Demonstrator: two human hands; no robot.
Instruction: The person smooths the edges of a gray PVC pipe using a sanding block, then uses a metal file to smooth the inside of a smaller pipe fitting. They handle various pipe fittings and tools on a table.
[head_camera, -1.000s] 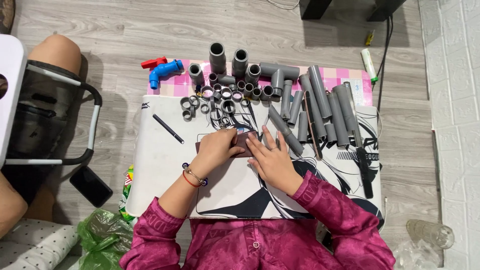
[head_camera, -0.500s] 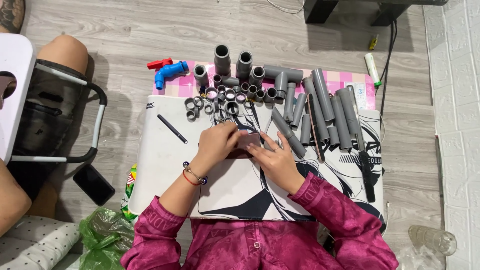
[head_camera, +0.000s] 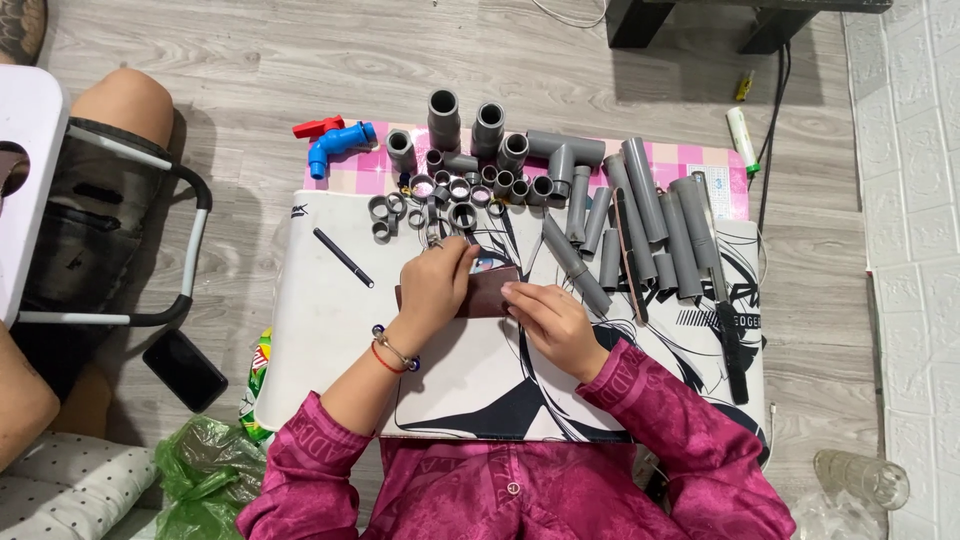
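My left hand (head_camera: 437, 288) and my right hand (head_camera: 548, 322) both rest on a small flat dark reddish-brown sheet (head_camera: 490, 294) lying on the white printed mat (head_camera: 320, 330). The left hand covers the sheet's left half with fingers curled over it. The right hand's fingertips press its right edge. Just beyond the hands lie grey pipe fittings and rings (head_camera: 462, 185), and to the right a row of grey pipe lengths (head_camera: 650, 230).
A blue valve with a red handle (head_camera: 335, 143) lies at the mat's far left corner. A black pen (head_camera: 343, 257) and a dark knife-like tool (head_camera: 728, 330) lie on the mat. Another person's leg (head_camera: 110, 130), a chair frame, a phone (head_camera: 186, 369) and a green bag (head_camera: 205, 470) are at left.
My hands have shifted slightly on the reddish-brown sheet, which now shows more between them. The view has drifted a little.
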